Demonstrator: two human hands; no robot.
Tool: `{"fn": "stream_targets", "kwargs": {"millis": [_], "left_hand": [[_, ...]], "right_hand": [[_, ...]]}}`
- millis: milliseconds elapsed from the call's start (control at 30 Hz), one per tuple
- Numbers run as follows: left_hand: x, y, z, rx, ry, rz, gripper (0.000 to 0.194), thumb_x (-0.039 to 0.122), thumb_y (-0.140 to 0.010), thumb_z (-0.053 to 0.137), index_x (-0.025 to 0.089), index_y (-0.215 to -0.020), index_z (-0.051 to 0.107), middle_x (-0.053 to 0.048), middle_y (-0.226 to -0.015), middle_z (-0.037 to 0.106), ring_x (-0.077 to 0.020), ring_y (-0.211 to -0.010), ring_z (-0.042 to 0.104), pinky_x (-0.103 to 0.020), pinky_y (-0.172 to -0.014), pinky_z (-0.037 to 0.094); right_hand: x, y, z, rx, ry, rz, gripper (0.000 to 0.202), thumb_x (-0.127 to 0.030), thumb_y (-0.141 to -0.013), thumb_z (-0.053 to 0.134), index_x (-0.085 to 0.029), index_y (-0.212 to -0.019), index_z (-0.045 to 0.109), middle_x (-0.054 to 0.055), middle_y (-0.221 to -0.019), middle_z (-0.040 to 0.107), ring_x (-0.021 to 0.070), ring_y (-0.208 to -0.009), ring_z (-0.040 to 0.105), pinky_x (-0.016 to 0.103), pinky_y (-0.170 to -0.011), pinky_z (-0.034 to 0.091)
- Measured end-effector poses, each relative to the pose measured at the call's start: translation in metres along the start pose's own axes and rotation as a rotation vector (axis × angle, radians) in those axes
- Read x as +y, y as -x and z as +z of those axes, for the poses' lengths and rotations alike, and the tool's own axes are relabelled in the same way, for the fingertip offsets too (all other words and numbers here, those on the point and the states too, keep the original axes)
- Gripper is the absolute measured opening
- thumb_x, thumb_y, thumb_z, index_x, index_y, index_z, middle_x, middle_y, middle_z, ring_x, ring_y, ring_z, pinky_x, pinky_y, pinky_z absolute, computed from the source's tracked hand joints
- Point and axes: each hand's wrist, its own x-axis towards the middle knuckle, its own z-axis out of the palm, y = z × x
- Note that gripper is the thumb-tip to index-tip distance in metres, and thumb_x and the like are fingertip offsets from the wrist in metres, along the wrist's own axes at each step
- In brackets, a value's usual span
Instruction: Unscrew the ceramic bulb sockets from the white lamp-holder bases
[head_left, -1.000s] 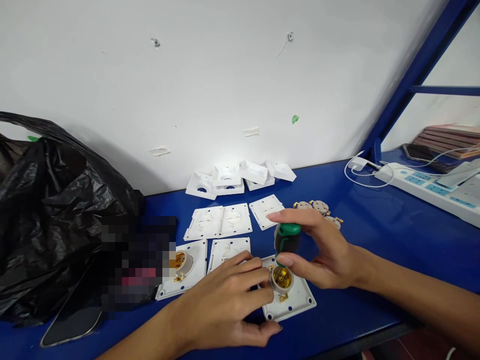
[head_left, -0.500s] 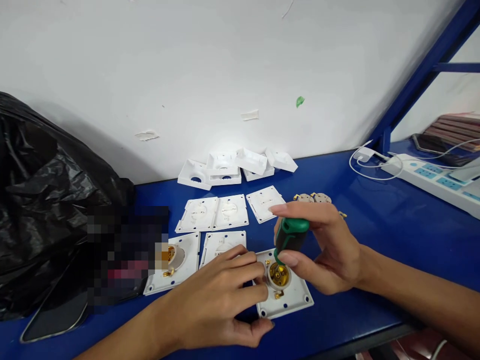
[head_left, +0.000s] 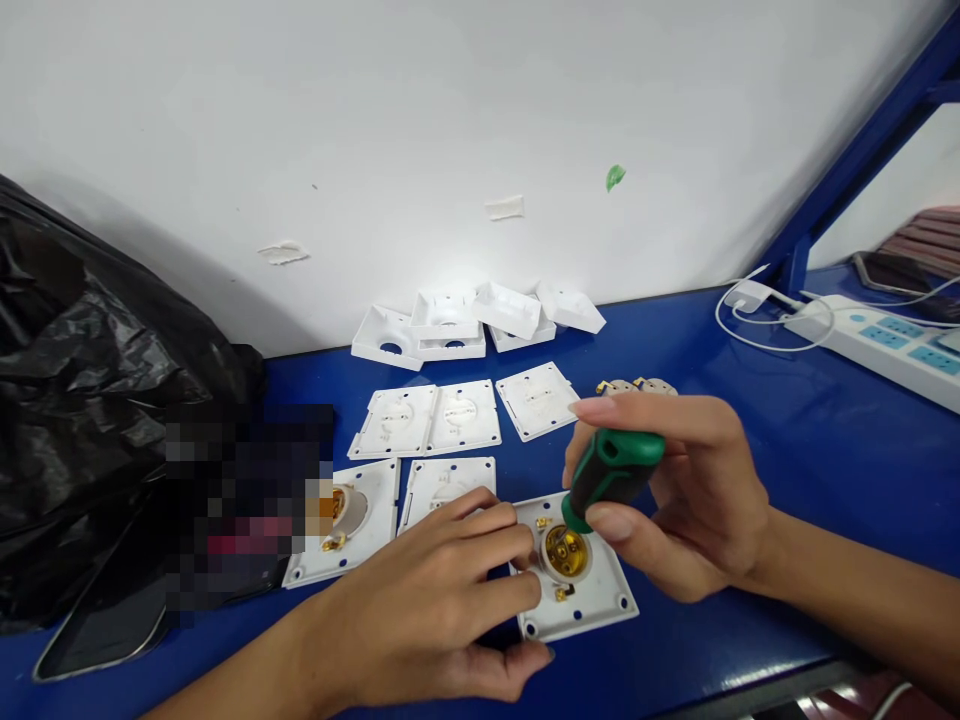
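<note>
My right hand [head_left: 682, 490] is closed around a screwdriver [head_left: 619, 470] with a green and black handle. The tool tilts down toward the brass-lined socket of a white square lamp holder [head_left: 592, 600]; its tip is hard to make out inside the socket. With bent fingers at the left edge and thumb by the near corner, my left hand [head_left: 457, 600] steadies that lamp holder on the table. Another lamp holder [head_left: 375, 525] with a socket fitted lies to the left. A bare white base plate [head_left: 442, 480] sits partly behind my left fingers.
Several white base plates [head_left: 461, 415] lie farther back, with white box covers [head_left: 450, 320] against the wall. Round socket parts [head_left: 656, 385] are behind my right hand. A black bag [head_left: 97, 310] and a phone [head_left: 97, 620] are left; a power strip [head_left: 877, 330] is right.
The screwdriver handle leans farther right and my right hand has shifted right with it. My left hand stays at the lamp holder's edge. The view has shifted slightly.
</note>
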Motion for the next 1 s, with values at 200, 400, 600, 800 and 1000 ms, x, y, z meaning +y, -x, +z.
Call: {"fn": "stream_targets", "kwargs": {"millis": [200, 400, 600, 800, 1000], "left_hand": [[-0.0004, 0.0007, 0.0003, -0.011, 0.004, -0.004, 0.021, 0.030, -0.100, 0.072, 0.020, -0.087, 0.058, -0.001, -0.088, 0.065, -0.0196, -0.088, 0.061, -0.037, -0.094, 0.047], [-0.0046, -0.0011, 0.0001, 0.001, 0.004, 0.069, 0.025, 0.032, -0.097, 0.073, 0.020, -0.084, 0.056, -0.001, -0.088, 0.065, -0.0178, -0.082, 0.058, -0.033, -0.083, 0.046], [-0.0047, -0.0016, -0.0003, -0.001, 0.004, 0.043, 0.024, 0.031, -0.096, 0.076, 0.021, -0.085, 0.057, -0.001, -0.091, 0.067, -0.0186, -0.084, 0.059, -0.034, -0.086, 0.047], [-0.0054, -0.0014, 0.0003, 0.020, 0.001, 0.071, 0.024, 0.030, -0.093, 0.078, 0.020, -0.086, 0.058, 0.000, -0.090, 0.065, -0.0178, -0.081, 0.056, -0.034, -0.084, 0.045], [-0.0042, -0.0010, -0.0001, 0.006, -0.010, 0.042, 0.025, 0.031, -0.093, 0.080, 0.021, -0.085, 0.058, 0.000, -0.089, 0.065, -0.0187, -0.083, 0.059, -0.033, -0.084, 0.046]], "right_hand": [[0.0025, -0.0017, 0.0018, -0.010, -0.024, -0.014, 0.063, -0.015, -0.095, 0.071, -0.018, -0.153, 0.048, 0.006, -0.102, 0.069, 0.0169, -0.071, 0.068, 0.031, -0.056, 0.058], [0.0006, -0.0014, 0.0003, -0.013, 0.001, -0.028, 0.062, -0.016, -0.094, 0.071, -0.018, -0.152, 0.049, 0.006, -0.101, 0.071, 0.0168, -0.070, 0.067, 0.031, -0.056, 0.059], [-0.0027, -0.0051, -0.0007, -0.034, 0.011, -0.024, 0.059, -0.019, -0.097, 0.067, -0.021, -0.152, 0.048, 0.006, -0.100, 0.071, 0.0165, -0.068, 0.068, 0.029, -0.054, 0.058], [-0.0012, -0.0042, -0.0005, -0.069, -0.086, -0.004, 0.057, -0.018, -0.100, 0.065, -0.018, -0.154, 0.046, 0.006, -0.099, 0.068, 0.0169, -0.075, 0.068, 0.029, -0.060, 0.060], [-0.0009, -0.0020, -0.0009, -0.070, -0.091, -0.011, 0.059, -0.020, -0.100, 0.066, -0.019, -0.156, 0.045, 0.006, -0.102, 0.069, 0.0171, -0.075, 0.070, 0.029, -0.063, 0.062]]}}
